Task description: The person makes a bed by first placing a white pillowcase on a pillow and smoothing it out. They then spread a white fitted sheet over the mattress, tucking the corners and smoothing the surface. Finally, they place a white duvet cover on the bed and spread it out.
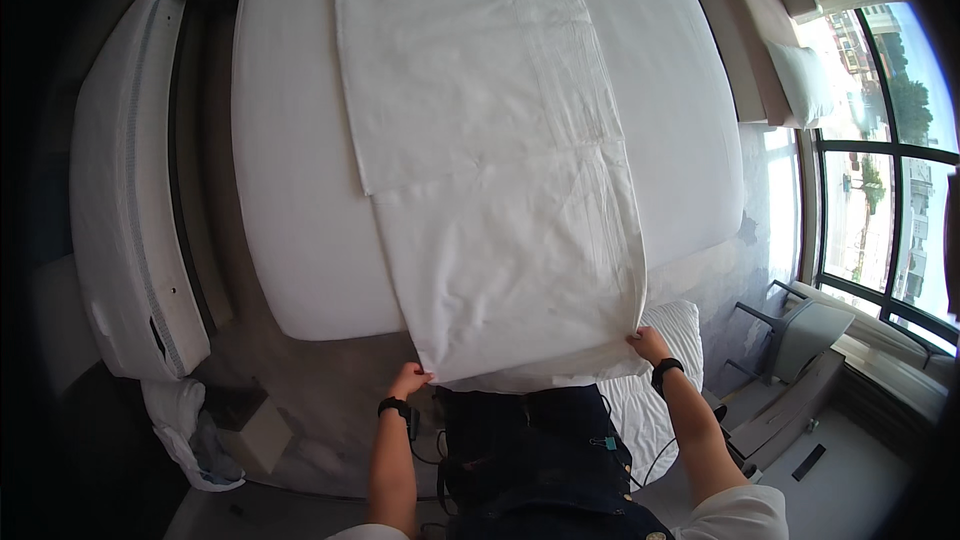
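Observation:
A white folded bed sheet or cover [480,127] lies lengthwise over the white-covered mattress [300,165]. Its near end hangs past the mattress edge towards my body. My left hand [409,381] pinches the near left corner of this cloth. The near right corner is gripped by my right hand [649,345], so the end is spread between both hands. Creases run along the cloth's right side, and a fold line crosses it midway.
A second white mattress [127,202] is on the left, with a plastic bag [195,435] and a box-like stand [259,431] below it. White quilted bedding [637,405] lies by my right side. A grey chair [802,334], a desk [787,412] and a pillow [802,82] are near the window [892,142].

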Action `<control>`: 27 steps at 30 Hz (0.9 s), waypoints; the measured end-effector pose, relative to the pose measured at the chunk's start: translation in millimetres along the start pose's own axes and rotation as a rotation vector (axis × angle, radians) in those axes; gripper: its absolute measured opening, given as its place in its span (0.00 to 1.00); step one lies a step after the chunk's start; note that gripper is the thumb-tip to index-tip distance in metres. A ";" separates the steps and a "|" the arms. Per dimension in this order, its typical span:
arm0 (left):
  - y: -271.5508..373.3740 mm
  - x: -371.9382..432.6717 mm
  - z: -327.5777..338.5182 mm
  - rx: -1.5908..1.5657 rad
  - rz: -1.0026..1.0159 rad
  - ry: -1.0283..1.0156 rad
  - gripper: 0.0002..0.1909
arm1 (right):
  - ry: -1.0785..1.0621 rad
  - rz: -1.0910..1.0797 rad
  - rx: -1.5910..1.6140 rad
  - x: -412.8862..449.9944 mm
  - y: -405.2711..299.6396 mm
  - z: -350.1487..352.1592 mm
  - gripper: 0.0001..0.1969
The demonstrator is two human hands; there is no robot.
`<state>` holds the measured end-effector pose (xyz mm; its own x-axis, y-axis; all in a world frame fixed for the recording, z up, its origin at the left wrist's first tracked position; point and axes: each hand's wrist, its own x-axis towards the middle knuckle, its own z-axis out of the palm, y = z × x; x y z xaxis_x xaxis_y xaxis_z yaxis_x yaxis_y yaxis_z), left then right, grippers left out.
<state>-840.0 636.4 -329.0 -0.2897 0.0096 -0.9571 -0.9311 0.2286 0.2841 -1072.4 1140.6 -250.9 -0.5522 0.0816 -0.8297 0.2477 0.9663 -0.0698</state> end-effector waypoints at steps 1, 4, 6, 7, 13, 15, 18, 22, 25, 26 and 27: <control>14.5 5.1 7.9 0.180 0.032 0.089 0.14 | -0.012 0.011 -0.187 9.0 -1.4 -7.8 0.16; 101.0 5.8 5.0 -0.442 0.081 0.189 0.19 | 0.308 -0.083 0.152 45.9 0.1 -39.7 0.21; 75.3 4.9 -52.3 -0.250 0.095 0.323 0.24 | 0.463 -0.215 0.417 63.5 -72.2 -46.1 0.26; 101.8 12.9 -49.6 -0.151 0.122 0.330 0.22 | 0.612 -0.261 0.389 79.6 -66.4 -58.7 0.30; 173.2 12.3 -56.0 -0.454 0.400 0.592 0.18 | 0.708 0.201 0.338 92.1 -137.5 -92.1 0.31; 174.1 14.5 -61.7 -0.527 0.392 0.561 0.18 | 0.641 0.225 0.287 93.6 -137.6 -97.7 0.29; 173.4 18.1 -67.4 -0.387 0.321 0.485 0.15 | 0.449 -0.217 0.399 103.2 -114.4 -103.2 0.20; 172.8 -9.1 -64.2 -0.432 0.393 0.368 0.13 | 0.247 -0.397 0.696 81.7 -99.6 -110.8 0.17; 158.7 -28.6 -49.7 -0.497 0.338 0.231 0.13 | 0.103 -0.373 0.741 52.7 -71.0 -110.7 0.17; 148.4 -31.1 -44.9 -0.505 0.292 0.207 0.12 | 0.097 -0.363 0.734 46.0 -58.5 -106.2 0.17; 133.7 -34.4 -42.2 -0.511 0.244 0.192 0.12 | 0.084 -0.357 0.730 39.7 -53.4 -99.9 0.17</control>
<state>-964.0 625.6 -255.7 -0.4991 -0.1839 -0.8468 -0.8076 -0.2555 0.5315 -1187.1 1116.6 -224.7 -0.7466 -0.1550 -0.6469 0.4858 0.5373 -0.6894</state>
